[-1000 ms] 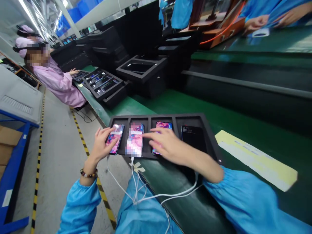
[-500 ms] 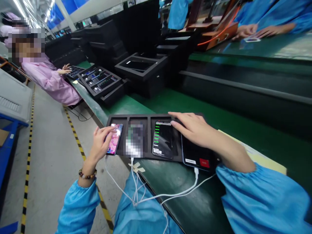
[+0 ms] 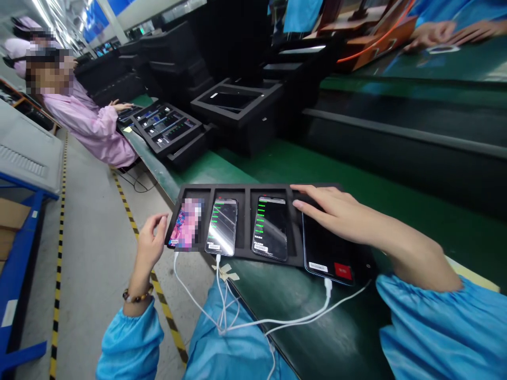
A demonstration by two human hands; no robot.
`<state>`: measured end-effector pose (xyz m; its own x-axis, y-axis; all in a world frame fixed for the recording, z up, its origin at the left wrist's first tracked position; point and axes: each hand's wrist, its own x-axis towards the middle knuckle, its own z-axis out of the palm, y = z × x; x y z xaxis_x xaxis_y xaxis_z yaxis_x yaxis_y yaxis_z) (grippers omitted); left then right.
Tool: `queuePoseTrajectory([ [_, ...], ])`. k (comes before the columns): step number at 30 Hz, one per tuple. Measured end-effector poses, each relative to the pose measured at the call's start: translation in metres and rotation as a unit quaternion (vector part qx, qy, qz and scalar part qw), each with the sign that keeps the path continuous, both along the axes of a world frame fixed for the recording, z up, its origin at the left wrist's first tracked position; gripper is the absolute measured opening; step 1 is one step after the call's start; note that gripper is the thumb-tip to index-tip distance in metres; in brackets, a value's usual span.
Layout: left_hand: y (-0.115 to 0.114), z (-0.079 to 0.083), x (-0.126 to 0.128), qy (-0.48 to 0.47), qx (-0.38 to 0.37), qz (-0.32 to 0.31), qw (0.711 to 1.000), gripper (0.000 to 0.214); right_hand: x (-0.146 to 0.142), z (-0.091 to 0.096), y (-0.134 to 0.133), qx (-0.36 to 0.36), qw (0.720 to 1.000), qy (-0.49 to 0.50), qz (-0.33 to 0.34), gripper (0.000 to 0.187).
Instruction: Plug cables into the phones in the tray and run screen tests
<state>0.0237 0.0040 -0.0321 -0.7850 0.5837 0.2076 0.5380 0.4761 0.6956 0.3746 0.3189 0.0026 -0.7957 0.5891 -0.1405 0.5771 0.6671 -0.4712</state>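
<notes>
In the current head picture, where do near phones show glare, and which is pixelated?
Head view: glare whitens the lower screen of the second phone from the left, a fainter sheen crosses the third phone; same view: blocky pixels cover much of the leftmost phone.

Grey floor (image 3: pixel 91 264), yellow-black tape (image 3: pixel 58 274); green bench (image 3: pixel 281 295); blue rack (image 3: pixel 24 353).
</notes>
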Motion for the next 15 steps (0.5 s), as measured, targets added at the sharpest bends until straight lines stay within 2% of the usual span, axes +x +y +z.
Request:
queuePoseTrajectory([
  [3, -0.024, -0.006, 0.009, -0.12, -0.024, 0.065, 0.99, 0.084, -0.001, -0.003, -0.002, -0.015, 1.0, -0.01, 0.015, 0.088],
  [6, -0.04, -0.01, 0.024, -0.249, -0.079, 0.004, 0.965, 0.09, -0.002, -0.002, -0.005, -0.023, 0.999, -0.014, 0.019, 0.089],
  [8, -0.043, -0.01, 0.033, -0.26, -0.088, -0.022, 0.961, 0.084, -0.003, 0.0, -0.007, -0.026, 0.999, -0.01, 0.021, 0.089],
  [10, -0.042, -0.007, 0.038, -0.141, -0.048, 0.013, 0.989, 0.069, -0.004, 0.001, -0.008, -0.032, 0.999, -0.008, 0.025, 0.089],
  [12, -0.037, -0.003, 0.039, 0.017, -0.001, 0.032, 0.999, 0.052, -0.005, 0.002, -0.009, -0.039, 0.999, -0.006, 0.032, 0.089],
  [15, -0.032, 0.005, 0.036, 0.127, 0.009, -0.032, 0.991, 0.037, -0.003, 0.002, -0.009, -0.042, 0.998, -0.004, 0.035, 0.089],
])
